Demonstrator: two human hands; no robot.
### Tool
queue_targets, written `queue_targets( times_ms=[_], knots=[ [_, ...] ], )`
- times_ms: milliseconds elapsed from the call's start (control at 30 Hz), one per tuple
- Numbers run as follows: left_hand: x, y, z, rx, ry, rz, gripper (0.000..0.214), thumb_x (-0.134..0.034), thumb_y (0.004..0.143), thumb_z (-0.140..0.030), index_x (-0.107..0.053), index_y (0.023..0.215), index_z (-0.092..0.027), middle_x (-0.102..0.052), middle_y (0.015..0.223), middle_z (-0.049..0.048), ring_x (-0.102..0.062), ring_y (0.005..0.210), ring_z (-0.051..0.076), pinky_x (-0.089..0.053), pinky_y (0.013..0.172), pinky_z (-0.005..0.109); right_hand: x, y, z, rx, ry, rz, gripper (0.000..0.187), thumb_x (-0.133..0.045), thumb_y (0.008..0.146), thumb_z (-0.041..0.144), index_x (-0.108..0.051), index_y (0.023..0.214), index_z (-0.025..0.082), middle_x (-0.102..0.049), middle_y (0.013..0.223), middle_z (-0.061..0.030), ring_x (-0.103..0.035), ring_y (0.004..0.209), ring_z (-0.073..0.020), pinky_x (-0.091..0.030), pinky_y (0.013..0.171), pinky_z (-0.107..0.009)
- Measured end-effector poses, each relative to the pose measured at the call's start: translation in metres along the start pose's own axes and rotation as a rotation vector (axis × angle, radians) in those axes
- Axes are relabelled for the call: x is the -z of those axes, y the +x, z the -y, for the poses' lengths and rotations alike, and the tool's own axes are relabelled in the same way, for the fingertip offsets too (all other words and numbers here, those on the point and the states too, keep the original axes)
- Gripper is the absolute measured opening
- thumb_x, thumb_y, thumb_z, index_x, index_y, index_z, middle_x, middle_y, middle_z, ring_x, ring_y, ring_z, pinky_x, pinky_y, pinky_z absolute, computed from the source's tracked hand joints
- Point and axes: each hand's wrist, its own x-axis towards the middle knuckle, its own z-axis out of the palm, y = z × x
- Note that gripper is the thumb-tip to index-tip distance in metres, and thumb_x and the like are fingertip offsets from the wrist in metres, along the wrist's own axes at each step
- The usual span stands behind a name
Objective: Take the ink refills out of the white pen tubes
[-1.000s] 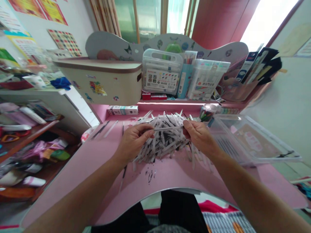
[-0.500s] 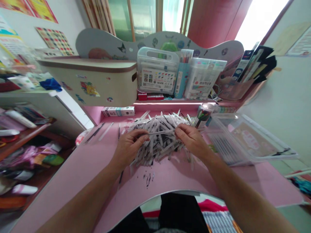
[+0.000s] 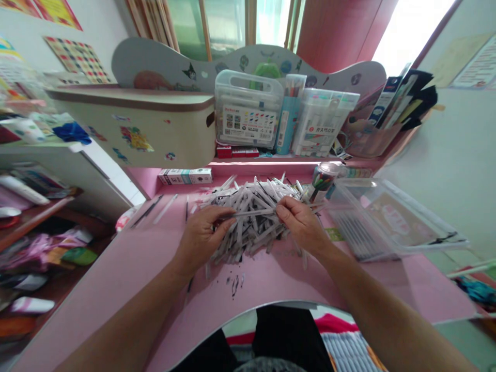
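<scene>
A thin, whitish pen refill [image 3: 256, 212] stretches level between my two hands, above a heap of similar refills [image 3: 248, 243]. Its left end is pinched between the thumb and fingers of my left hand [image 3: 207, 230]. My right hand [image 3: 300, 219] grips the other end, thumb against the curled fingers. The heap is whitish and translucent with dark parts, and lies loosely crossed on the pink desk [image 3: 155, 268]. Dark specks [image 3: 234, 284] mark the desk in front of it. My fingers hide both ends of the held refill.
To the right, an open clear plastic box [image 3: 364, 243] holds a row of thin sticks. A clear jar of pens [image 3: 324, 178] stands behind my right hand. Several loose sticks [image 3: 165, 209] lie left. Marker cases [image 3: 248, 121] and a beige bin [image 3: 155, 134] line the shelf.
Both hands keep hold of the refill in nearly the same pose. The view has shifted slightly, so the surroundings sit a little further left and higher.
</scene>
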Motion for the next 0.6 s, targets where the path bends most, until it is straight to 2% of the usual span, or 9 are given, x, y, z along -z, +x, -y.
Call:
queue_targets(
  times_ms=[67, 133, 200, 267, 400, 600],
  knots=[
    [-0.001, -0.001, -0.001, -0.097, 0.056, 0.071, 0.021, -0.059, 0.088, -0.027, -0.073, 0.101, -0.018, -0.074, 0.092, 0.0075, -0.066, 0.084, 0.021, -0.05, 0.078, 0.035, -0.003, -0.002, 0.002, 0.038, 0.027, 0.049, 0.024, -0.047, 0.094, 0.032, -0.054, 0.074, 0.02, -0.049, 0.065, 0.0032, -0.045, 0.063, -0.0117, -0.034, 0.062, -0.025],
    [-0.001, -0.002, -0.002, -0.113, 0.077, 0.095, 0.02, -0.056, 0.089, -0.028, -0.071, 0.1, -0.019, -0.074, 0.089, 0.0067, -0.066, 0.084, 0.022, -0.049, 0.078, 0.036, -0.003, -0.004, 0.003, 0.064, 0.091, 0.057, 0.019, -0.047, 0.095, 0.032, -0.058, 0.084, 0.02, -0.056, 0.074, 0.0022, -0.045, 0.063, -0.0109, -0.035, 0.061, -0.025],
    [0.0, -0.002, -0.003, -0.007, 0.02, 0.03, 0.018, -0.053, 0.091, -0.03, -0.067, 0.097, -0.02, -0.071, 0.082, 0.0039, -0.065, 0.077, 0.02, -0.048, 0.073, 0.034, 0.0, -0.005, 0.002, 0.079, 0.178, -0.024, 0.017, -0.047, 0.096, 0.033, -0.058, 0.1, 0.021, -0.059, 0.086, 0.0009, -0.045, 0.062, -0.0099, -0.035, 0.059, -0.024],
    [0.002, 0.0, -0.003, 0.152, -0.129, -0.093, 0.016, -0.05, 0.094, -0.033, -0.06, 0.098, -0.021, -0.068, 0.076, 0.0006, -0.063, 0.069, 0.017, -0.048, 0.069, 0.031, 0.006, -0.004, -0.002, 0.11, 0.234, -0.127, 0.018, -0.05, 0.094, 0.031, -0.055, 0.11, 0.023, -0.058, 0.092, 0.0005, -0.045, 0.064, -0.0097, -0.036, 0.06, -0.024],
    [0.007, 0.005, 0.005, 0.372, -0.467, -0.291, 0.015, -0.05, 0.094, -0.036, -0.05, 0.099, -0.022, -0.068, 0.073, -0.0018, -0.061, 0.063, 0.014, -0.048, 0.065, 0.028, 0.014, -0.003, -0.012, 0.165, 0.178, -0.192, 0.018, -0.055, 0.091, 0.023, -0.056, 0.11, 0.024, -0.056, 0.089, 0.0005, -0.05, 0.071, -0.0115, -0.039, 0.064, -0.025],
    [0.004, 0.01, 0.024, 0.511, -0.72, -0.396, 0.014, -0.06, 0.087, -0.032, -0.053, 0.094, -0.021, -0.069, 0.071, -0.0026, -0.061, 0.056, 0.011, -0.047, 0.058, 0.023, 0.014, -0.006, -0.008, 0.248, -0.072, -0.196, 0.018, -0.053, 0.088, 0.014, -0.059, 0.104, 0.019, -0.056, 0.081, 0.0004, -0.048, 0.064, -0.0109, -0.039, 0.061, -0.025]
  ],
)
